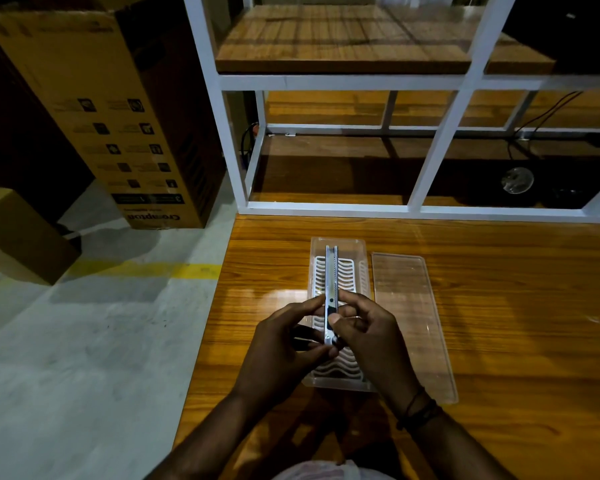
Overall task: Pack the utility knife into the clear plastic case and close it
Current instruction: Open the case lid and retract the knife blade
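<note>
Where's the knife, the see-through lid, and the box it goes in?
utility knife [331, 271]: head view, on the upper part of its body, above the fingers.
clear lid [409, 317]: head view, on its flat middle, lying on the table.
case base [336, 242]: head view, on its far rim.

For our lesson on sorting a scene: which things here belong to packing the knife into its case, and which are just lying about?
Belong to the job:
utility knife, held by the left hand and right hand
clear case base with white ribbed insert
clear lid, lying beside the base on the table

Just lying about:
cardboard box
white shelf frame
black cables
</note>
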A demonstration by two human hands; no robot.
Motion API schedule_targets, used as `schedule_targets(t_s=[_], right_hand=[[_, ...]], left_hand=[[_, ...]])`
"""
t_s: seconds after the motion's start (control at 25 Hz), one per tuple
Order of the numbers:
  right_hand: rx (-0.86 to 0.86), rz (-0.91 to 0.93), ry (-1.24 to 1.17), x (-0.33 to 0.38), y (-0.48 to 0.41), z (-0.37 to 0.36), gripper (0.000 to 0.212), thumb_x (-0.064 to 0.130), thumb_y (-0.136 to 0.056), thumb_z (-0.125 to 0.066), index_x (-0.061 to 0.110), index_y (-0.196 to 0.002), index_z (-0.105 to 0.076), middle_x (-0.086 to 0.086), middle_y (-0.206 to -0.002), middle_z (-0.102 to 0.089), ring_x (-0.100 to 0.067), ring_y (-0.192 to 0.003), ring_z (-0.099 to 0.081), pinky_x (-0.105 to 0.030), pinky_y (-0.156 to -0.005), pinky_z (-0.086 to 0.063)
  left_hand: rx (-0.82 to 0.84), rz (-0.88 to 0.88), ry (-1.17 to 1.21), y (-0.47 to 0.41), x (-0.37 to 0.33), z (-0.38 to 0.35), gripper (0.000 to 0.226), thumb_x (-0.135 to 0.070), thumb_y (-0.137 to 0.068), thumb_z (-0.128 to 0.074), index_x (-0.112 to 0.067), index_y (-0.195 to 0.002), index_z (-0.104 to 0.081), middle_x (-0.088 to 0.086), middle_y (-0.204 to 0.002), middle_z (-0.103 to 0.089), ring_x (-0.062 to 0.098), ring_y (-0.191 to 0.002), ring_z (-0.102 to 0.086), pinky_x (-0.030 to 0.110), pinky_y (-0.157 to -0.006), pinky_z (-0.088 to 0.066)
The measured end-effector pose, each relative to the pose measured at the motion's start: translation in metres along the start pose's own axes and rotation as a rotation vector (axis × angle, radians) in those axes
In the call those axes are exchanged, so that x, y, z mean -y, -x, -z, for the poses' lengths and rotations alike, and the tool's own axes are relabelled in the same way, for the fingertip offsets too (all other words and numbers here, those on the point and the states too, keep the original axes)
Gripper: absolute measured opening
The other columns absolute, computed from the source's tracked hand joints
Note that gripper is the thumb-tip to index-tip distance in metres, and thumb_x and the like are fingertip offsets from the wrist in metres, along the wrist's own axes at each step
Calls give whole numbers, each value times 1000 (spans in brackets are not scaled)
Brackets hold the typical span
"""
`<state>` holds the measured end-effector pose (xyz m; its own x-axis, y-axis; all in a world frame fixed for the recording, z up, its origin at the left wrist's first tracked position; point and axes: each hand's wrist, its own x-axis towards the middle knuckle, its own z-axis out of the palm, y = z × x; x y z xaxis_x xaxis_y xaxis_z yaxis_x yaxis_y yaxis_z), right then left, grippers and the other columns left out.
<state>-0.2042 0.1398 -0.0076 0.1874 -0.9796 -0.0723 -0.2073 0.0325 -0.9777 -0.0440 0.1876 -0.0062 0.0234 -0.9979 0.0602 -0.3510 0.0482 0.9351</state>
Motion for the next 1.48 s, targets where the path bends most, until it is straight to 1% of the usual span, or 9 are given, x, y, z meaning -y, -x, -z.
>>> schedule_targets(t_s=[0.16,0.24,0.36,0.48,0.68,0.96,1.24,1.32,1.48], right_hand=[[-38,-32,90,-3,-3,1,39,10,-87,-70,27,-121,-66,2,-89,-70,-19,-82,-74,-36,-69,-63],[-51,7,281,-3,-7,0,40,10,-85,-71,21,-122,-66,0,-84,-68,-17,-76,-70,-32,-70,-60],[-42,98,586,-7,-17,-4,41,10,-84,-68,9,-124,-63,-9,-91,-67,-26,-90,-63,-34,-82,-52],[27,54,714,-12,-27,-14,41,13,-84,-61,12,-126,-61,-13,-106,-67,-30,-107,-59,-33,-90,-48],[108,-58,769,-15,-32,-26,48,5,-84,-57,6,-132,-55,-19,-121,-59,-36,-117,-54,-38,-98,-47],[183,-149,875,-8,-33,-31,56,8,-84,-62,9,-137,-46,-19,-134,-47,-40,-115,-60,-39,-93,-49],[193,-171,941,-6,-35,-30,39,10,-83,-65,7,-121,-55,-17,-130,-51,-37,-114,-60,-37,-91,-49],[187,-126,964,-7,-31,-29,33,10,-83,-64,6,-115,-58,-18,-125,-53,-38,-110,-61,-38,-89,-49],[-81,136,873,-17,-30,-13,32,20,-80,-62,7,-108,-70,-17,-102,-69,-39,-92,-69,-42,-79,-57]], left_hand=[[21,16,-178,-2,10,-2,82,-28,-77,-89,-48,-145,-47,-21,-136,-56,-4,-101,-66,16,-80,-60],[27,81,-323,-3,16,-3,85,-41,-82,-82,-42,-155,-37,-13,-143,-47,-4,-104,-57,16,-84,-56],[12,167,-388,-4,19,-3,80,-35,-92,-74,-30,-159,-31,-2,-152,-42,5,-102,-58,23,-90,-56],[16,183,-419,-3,21,-5,74,-27,-96,-70,-29,-159,-31,0,-149,-49,12,-111,-63,23,-96,-50],[13,242,-421,-5,24,-8,74,-28,-96,-70,-34,-159,-31,-1,-145,-53,17,-111,-66,22,-88,-48],[10,297,-404,-4,26,-7,71,-31,-96,-69,-34,-158,-34,-1,-145,-53,17,-111,-68,32,-93,-56],[-3,292,-414,-4,27,-8,70,-32,-96,-69,-33,-157,-36,-1,-143,-56,21,-106,-69,23,-82,-47],[1,289,-413,-4,27,-8,69,-31,-96,-69,-32,-157,-36,0,-144,-56,21,-108,-68,24,-83,-48],[11,291,-404,-4,26,-8,70,-33,-97,-67,-32,-158,-34,-2,-145,-56,17,-110,-68,25,-86,-51]])
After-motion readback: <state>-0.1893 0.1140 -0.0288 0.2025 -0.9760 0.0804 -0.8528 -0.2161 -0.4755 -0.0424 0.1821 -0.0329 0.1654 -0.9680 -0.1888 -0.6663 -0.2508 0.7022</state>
